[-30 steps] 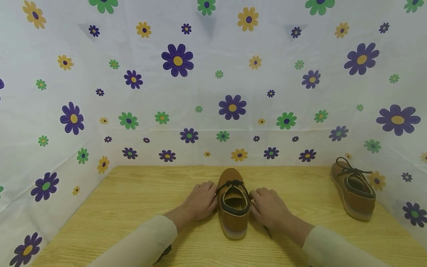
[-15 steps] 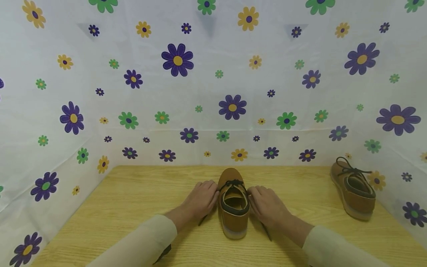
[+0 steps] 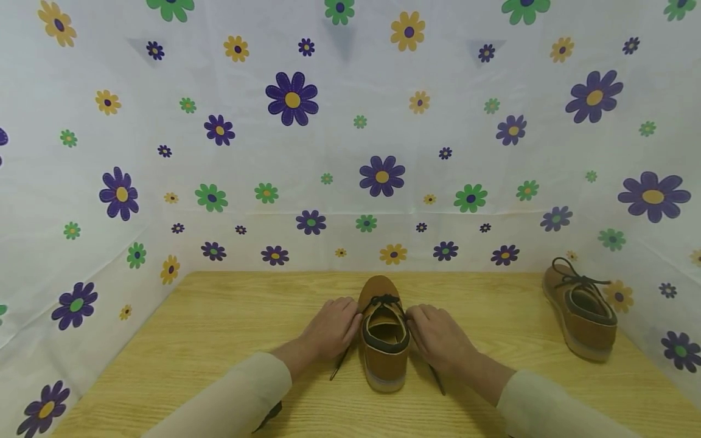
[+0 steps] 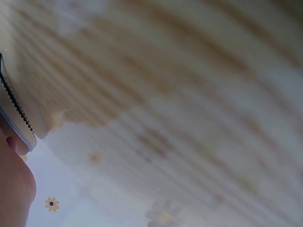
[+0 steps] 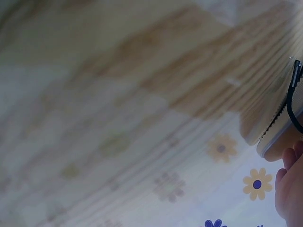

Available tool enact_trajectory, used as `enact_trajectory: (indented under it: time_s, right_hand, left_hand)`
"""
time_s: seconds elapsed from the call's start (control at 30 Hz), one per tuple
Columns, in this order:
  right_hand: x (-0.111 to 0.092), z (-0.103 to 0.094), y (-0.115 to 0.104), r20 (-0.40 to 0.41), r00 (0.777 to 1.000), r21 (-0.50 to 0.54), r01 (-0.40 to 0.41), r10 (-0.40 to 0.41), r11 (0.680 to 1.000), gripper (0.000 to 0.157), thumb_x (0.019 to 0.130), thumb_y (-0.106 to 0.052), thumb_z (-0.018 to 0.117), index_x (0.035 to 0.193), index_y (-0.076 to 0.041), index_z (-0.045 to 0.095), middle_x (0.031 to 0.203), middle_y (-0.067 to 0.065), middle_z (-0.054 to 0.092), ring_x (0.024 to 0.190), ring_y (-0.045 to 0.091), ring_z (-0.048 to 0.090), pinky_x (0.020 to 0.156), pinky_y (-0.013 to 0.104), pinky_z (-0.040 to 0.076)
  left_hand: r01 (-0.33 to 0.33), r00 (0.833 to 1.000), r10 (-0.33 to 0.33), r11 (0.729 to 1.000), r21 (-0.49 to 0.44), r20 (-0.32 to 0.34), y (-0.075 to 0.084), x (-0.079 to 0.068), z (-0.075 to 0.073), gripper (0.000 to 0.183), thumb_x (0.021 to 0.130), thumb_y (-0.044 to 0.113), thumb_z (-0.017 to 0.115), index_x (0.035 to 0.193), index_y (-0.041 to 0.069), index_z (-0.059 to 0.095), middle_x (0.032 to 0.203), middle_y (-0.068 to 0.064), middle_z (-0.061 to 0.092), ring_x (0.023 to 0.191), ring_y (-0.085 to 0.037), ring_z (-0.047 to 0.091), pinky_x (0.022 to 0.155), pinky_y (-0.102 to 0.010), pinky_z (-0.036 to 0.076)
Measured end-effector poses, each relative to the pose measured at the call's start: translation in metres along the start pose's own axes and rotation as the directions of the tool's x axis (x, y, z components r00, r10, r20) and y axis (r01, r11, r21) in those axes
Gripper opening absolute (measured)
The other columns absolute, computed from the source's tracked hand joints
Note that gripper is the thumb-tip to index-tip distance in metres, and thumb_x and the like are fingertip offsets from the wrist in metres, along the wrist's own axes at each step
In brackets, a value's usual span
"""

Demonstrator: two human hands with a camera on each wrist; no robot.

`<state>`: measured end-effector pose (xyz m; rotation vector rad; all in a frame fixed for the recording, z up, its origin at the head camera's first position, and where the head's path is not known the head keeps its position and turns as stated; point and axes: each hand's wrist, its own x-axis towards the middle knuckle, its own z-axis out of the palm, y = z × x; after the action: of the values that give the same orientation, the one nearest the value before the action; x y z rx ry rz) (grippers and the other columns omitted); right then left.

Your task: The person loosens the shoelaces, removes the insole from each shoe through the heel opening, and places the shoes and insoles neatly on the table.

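Note:
A brown leather shoe (image 3: 386,365) with a dark collar stands in the middle of the table, toe pointing away. Black laces (image 3: 385,300) cross over its tongue. My left hand (image 3: 331,328) is at the shoe's left side, fingers curled at the lace, and a loose lace end (image 3: 338,365) hangs below it. On the other side my right hand (image 3: 440,337) pinches the other lace, whose end (image 3: 437,380) trails toward me. In the right wrist view a dark lace (image 5: 291,101) loops by the sole, just above my fingers (image 5: 289,161). The left wrist view catches only the sole edge (image 4: 21,118) and part of the hand.
A matching brown shoe (image 3: 588,331), its laces tied in a bow, stands at the table's right edge. A flowered white sheet (image 3: 350,140) encloses the wooden table (image 3: 235,316) at the back and sides.
The right hand has shifted slightly up and in toward the shoe. Under the left hand, a lace end has come into view. The lace crossing looks a little more compact; both shoes stay put.

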<state>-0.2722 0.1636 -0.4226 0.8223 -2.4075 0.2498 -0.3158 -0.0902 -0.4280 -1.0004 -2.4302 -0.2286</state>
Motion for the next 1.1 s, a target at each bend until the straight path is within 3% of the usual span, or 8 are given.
enact_trajectory:
  time_s: [0.2,0.33,0.7,1.1]
  right_hand:
    - [-0.0003,-0.0001,-0.0011,-0.007,1.0,-0.011,0.007,-0.007,1.0,0.005,0.094,-0.015,0.05,0.097,-0.014,0.053,0.086,-0.005,0.056,0.077,0.009,0.051,0.067,0.028,0.04]
    - [-0.0001,0.0001,-0.0016,-0.011,1.0,-0.014,0.0,0.0,1.0,0.007,0.094,-0.017,0.047,0.095,-0.014,0.053,0.084,-0.006,0.054,0.075,0.008,0.05,0.066,0.027,0.039]
    - [0.0008,-0.0013,-0.0015,0.025,0.999,-0.034,-0.037,0.038,0.999,0.005,0.092,-0.016,0.046,0.088,-0.016,0.049,0.078,-0.009,0.046,0.07,0.007,0.042,0.065,0.025,0.037]
    - [0.0,-0.0014,0.0016,0.014,1.0,-0.058,-0.027,0.028,0.998,0.008,0.088,-0.016,0.046,0.081,-0.018,0.046,0.072,-0.011,0.037,0.065,0.006,0.033,0.06,0.021,0.028]
  left_hand:
    - [-0.068,0.989,0.067,0.998,0.002,-0.129,-0.0043,0.0008,0.0042,0.013,0.087,0.014,0.051,0.074,0.015,0.051,0.069,0.007,0.044,0.062,-0.008,0.039,0.06,-0.026,0.038]
    - [-0.075,0.983,0.072,0.997,-0.009,-0.17,-0.0055,0.0016,0.0032,0.016,0.082,0.013,0.054,0.068,0.016,0.048,0.064,0.009,0.042,0.06,-0.007,0.037,0.059,-0.025,0.037]
    - [-0.063,0.979,0.054,0.997,-0.039,-0.195,-0.0059,0.0013,0.0024,0.023,0.074,0.012,0.058,0.058,0.019,0.042,0.058,0.012,0.035,0.056,-0.005,0.03,0.057,-0.023,0.032]
    - [-0.042,0.981,0.043,0.999,0.008,-0.189,-0.0073,0.0013,0.0004,0.027,0.07,0.016,0.058,0.053,0.02,0.038,0.055,0.012,0.03,0.053,-0.006,0.031,0.056,-0.023,0.031]
